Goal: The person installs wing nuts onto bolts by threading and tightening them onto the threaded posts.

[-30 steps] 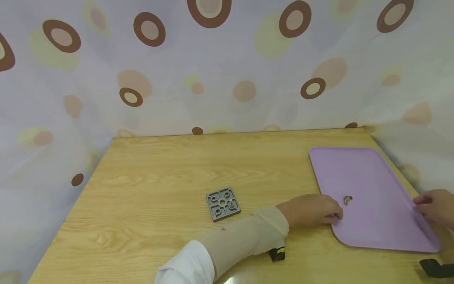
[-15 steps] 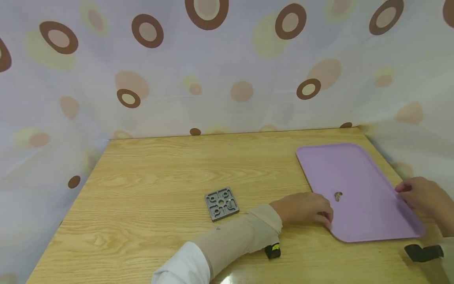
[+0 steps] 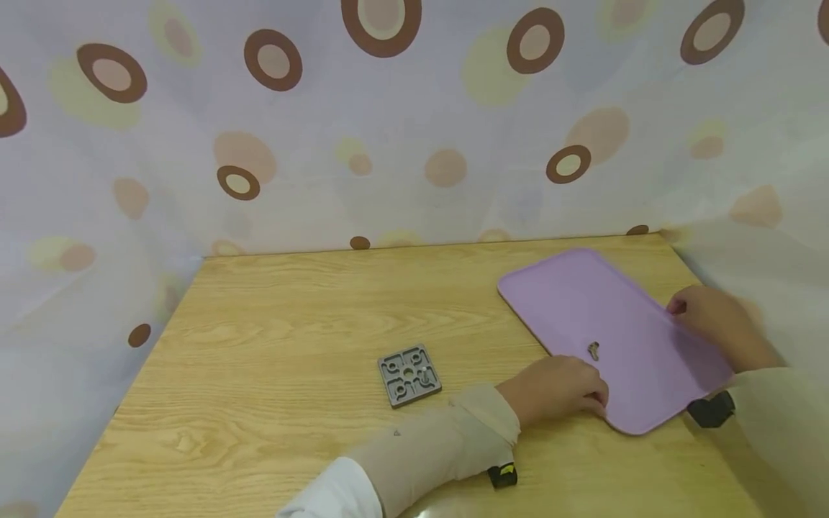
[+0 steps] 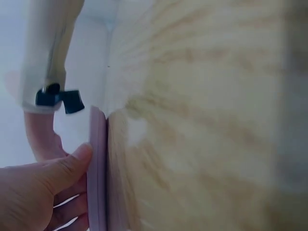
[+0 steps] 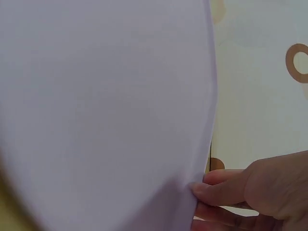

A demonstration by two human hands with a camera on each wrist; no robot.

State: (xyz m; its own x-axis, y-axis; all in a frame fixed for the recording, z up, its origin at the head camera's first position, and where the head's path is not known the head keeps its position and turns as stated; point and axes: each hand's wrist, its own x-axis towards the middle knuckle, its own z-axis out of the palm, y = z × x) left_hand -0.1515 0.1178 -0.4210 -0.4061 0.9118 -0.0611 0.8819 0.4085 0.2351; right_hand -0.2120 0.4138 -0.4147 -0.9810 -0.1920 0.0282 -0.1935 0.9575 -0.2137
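Note:
A light purple tray [image 3: 624, 324] lies at an angle on the right part of the table. My left hand [image 3: 558, 388] grips its near left edge; in the left wrist view the thumb [image 4: 83, 153] presses on the rim. On the opposite side my right hand [image 3: 719, 320] pinches the right rim, thumb on top and fingers outside, as the right wrist view shows. Inside the tray sit a few small brass-coloured metal pieces [image 3: 593, 350], too small to tell their kind. Left of the tray, a grey square metal plate [image 3: 409, 375] with round holes has a small pin-like piece standing at one corner.
The wood-grain table [image 3: 272, 345] reaches back to a patterned curtain [image 3: 388, 129], which also closes off the left and right sides. Black wrist mounts [image 3: 502, 475] hang below both forearms. My left forearm crosses the table's front, near the plate.
The tray has slid left and turned, its far end swinging left. My right hand has moved left and away from me with the rim; my left hand has stayed at its edge.

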